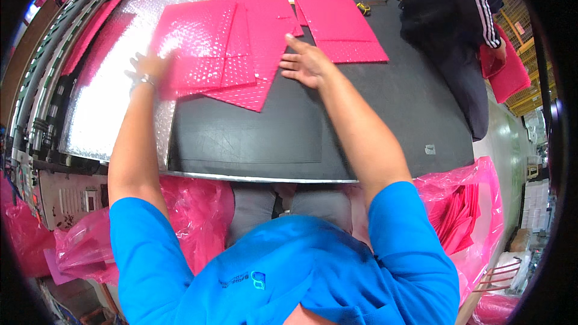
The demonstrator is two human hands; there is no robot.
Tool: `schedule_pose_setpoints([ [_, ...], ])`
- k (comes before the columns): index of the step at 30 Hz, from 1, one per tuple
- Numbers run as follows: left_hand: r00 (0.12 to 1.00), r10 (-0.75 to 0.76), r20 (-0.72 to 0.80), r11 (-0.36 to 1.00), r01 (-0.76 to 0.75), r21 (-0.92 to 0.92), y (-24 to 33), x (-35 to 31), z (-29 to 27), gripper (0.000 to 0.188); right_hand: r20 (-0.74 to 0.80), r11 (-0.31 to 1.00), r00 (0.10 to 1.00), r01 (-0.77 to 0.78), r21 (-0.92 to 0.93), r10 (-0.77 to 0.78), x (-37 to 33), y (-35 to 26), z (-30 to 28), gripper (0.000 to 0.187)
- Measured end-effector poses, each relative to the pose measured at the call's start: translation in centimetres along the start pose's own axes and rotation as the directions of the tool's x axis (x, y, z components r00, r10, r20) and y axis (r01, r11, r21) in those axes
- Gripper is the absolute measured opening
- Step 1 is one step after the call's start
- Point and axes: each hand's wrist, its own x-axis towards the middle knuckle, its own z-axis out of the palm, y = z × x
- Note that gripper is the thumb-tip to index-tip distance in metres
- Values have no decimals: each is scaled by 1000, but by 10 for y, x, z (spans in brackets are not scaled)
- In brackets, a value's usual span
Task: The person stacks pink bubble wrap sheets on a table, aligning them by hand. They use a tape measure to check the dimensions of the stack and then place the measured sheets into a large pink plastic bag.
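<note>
Several pink bubble-wrap pouches lie overlapping on the dark table. My left hand (149, 67) is at the left edge of the nearest pouch (195, 39), fingers spread; it is partly blurred, and I cannot tell whether it touches the pouch. At the right side of the overlapping pouches my right hand (306, 64) is held open, fingers stretched and palm turned inward, with nothing in it. Beneath the front pouch another pink pouch (262, 54) lies tilted. A separate pink pouch (340, 27) rests farther right, beyond my right hand.
Clear bubble wrap (102, 108) covers the left side of the dark table (391, 126), beside long metal rollers (36, 108). A person in dark clothes (442, 36) stands at the right, holding pink pouches (510, 69). Pink plastic bags (490, 204) hang below the table's front edge.
</note>
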Motion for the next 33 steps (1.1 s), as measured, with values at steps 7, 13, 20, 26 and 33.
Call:
schedule_pose_setpoints([
  [7, 844, 533, -59, 648, -452, -613, 47, -45, 20, 59, -96, 995, 994, 57, 85, -49, 24, 7, 24, 34],
  [13, 937, 330, -118, 228, -200, -953, 71, -33, 36, 58, 9, 838, 927, 343, -425, -376, -53, -67, 1, 32],
  [20, 805, 557, -204, 462, -504, -729, 84, -54, 53, 52, -331, 807, 929, -65, -587, -165, -25, -162, -151, 28],
  [26, 699, 692, -181, 573, -684, -452, 82, -69, 41, 43, -339, 836, 936, -109, -538, -96, 28, -111, -158, 36],
  [33, 364, 928, -73, 246, -750, -614, 88, -83, 20, 34, -117, 665, 674, 656, -358, -729, -9, -122, -114, 37],
])
